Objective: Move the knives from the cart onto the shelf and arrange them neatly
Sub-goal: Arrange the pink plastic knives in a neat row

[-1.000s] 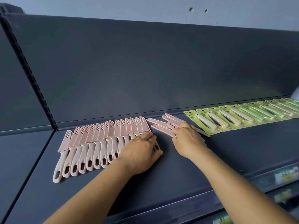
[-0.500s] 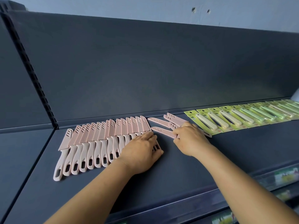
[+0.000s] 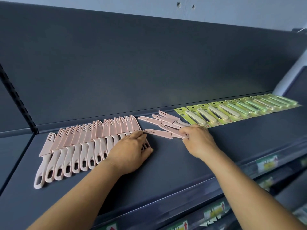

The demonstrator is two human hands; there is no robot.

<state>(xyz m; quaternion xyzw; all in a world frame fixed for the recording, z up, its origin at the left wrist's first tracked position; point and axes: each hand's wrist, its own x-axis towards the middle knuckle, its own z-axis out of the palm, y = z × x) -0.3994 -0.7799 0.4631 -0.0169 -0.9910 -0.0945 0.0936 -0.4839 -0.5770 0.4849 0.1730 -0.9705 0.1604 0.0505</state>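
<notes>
Knives lie loose (image 3: 163,124) on the shelf (image 3: 182,163), long axes pointing toward ten o'clock. Right hand (image 3: 198,141) pinches their handles; left hand (image 3: 131,150), at nine o'clock, presses flat on the neat row (image 3: 86,143).

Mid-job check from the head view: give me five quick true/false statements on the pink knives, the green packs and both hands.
1. The left hand rests flat on the right end of the pink row. True.
2. The right hand is empty. False: it holds loose pink knives by their handles.
3. The green packs lie left of the pink row. False: they lie to the right.
4. The pink blades wear covers. True.
5. The loose knives are already lined up with the row. False: they fan out at an angle.
</notes>
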